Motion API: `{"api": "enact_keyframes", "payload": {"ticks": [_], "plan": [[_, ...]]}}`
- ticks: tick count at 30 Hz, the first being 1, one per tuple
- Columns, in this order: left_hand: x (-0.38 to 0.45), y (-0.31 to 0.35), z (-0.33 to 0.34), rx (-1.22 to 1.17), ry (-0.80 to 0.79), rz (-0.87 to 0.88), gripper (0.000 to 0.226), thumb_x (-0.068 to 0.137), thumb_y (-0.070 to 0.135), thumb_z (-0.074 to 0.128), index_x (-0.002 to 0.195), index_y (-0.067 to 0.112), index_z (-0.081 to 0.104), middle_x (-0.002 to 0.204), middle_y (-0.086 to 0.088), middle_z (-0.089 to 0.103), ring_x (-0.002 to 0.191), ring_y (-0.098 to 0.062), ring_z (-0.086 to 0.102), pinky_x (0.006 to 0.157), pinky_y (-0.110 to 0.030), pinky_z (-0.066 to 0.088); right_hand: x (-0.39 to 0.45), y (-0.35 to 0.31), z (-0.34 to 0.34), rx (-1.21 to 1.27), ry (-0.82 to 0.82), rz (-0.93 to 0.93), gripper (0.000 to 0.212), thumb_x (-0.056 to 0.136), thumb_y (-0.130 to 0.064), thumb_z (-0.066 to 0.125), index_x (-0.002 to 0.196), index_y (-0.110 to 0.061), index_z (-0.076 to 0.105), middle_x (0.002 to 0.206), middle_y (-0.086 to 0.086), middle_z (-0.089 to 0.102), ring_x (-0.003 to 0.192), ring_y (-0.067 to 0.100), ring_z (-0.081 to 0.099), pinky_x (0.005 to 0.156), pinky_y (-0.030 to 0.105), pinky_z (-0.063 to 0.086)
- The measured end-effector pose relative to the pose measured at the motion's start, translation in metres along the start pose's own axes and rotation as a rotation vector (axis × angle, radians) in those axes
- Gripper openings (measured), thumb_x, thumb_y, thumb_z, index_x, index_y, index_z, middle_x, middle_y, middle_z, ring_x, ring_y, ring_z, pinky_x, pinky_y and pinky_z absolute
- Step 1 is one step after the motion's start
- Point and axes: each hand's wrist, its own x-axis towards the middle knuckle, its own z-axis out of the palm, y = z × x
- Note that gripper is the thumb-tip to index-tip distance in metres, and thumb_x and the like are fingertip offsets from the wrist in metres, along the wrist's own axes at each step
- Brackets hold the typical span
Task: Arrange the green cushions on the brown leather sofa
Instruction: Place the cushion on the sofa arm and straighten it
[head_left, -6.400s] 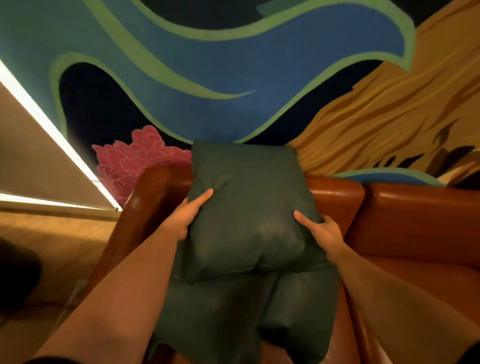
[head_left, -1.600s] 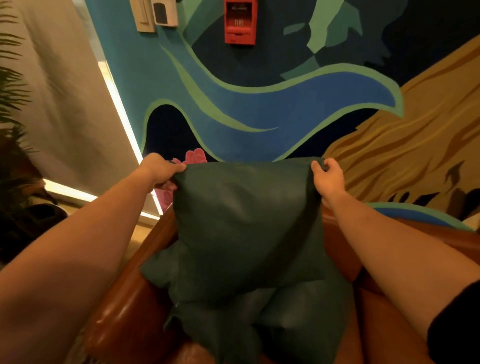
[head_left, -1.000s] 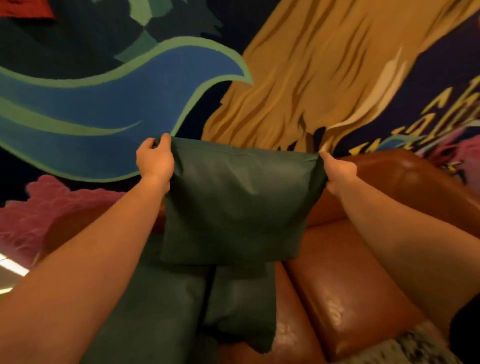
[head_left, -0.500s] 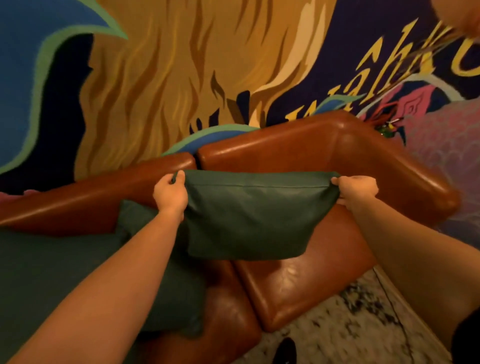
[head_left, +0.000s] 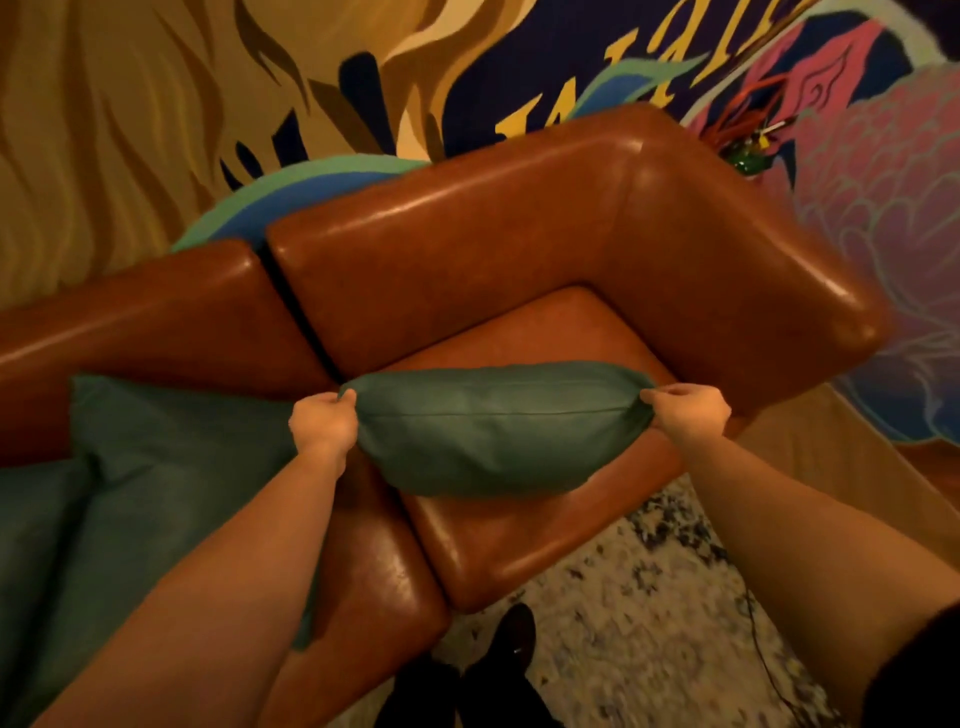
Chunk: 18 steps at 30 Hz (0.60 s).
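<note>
Plump matte green fabric cushion (head_left: 498, 431) | above glossy brown leather sofa (head_left: 519, 249) seat | corners pinched shut by left hand (head_left: 323, 423), right hand (head_left: 688, 410)

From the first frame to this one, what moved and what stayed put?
The green cushion went from the pile at the sofa's left end rightward to the right-end seat. Left hand and right hand shifted from its sides to pinching its top corners. The other green cushions stayed at the left.
</note>
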Motion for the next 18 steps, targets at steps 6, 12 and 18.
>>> {"api": "enact_keyframes", "payload": {"ticks": [6,12,18], "plan": [[0.029,0.007,-0.002,0.033,-0.027,0.041,0.021,0.091,0.038,0.071,0.084,0.020,0.075,0.093,-0.007,0.075,0.091,-0.030,0.072,0.086,-0.047,0.061,0.020,-0.010,0.006,0.053,0.015,0.018,0.024,0.082,-0.032,0.086,0.088,-0.010,0.079,0.095,0.011,0.074,0.094,0.034,0.075,0.090,0.048,0.061],[0.042,0.011,-0.001,0.017,-0.075,0.085,0.029,0.093,0.041,0.069,0.066,0.029,0.065,0.081,0.000,0.070,0.086,-0.029,0.071,0.083,-0.048,0.062,-0.006,-0.034,0.021,-0.160,0.158,-0.104,0.035,0.096,-0.025,0.071,0.126,-0.007,0.068,0.126,0.017,0.067,0.120,0.036,0.062,0.102,0.048,0.053],[0.036,0.012,-0.001,0.034,-0.137,0.129,0.035,0.093,0.042,0.067,0.062,0.028,0.064,0.083,-0.007,0.074,0.088,-0.031,0.071,0.084,-0.052,0.061,-0.072,-0.069,0.126,-0.616,-0.285,-1.237,0.107,0.067,-0.068,0.079,0.154,-0.018,0.043,0.158,0.013,0.043,0.148,0.035,0.036,0.120,0.060,0.031]]}}
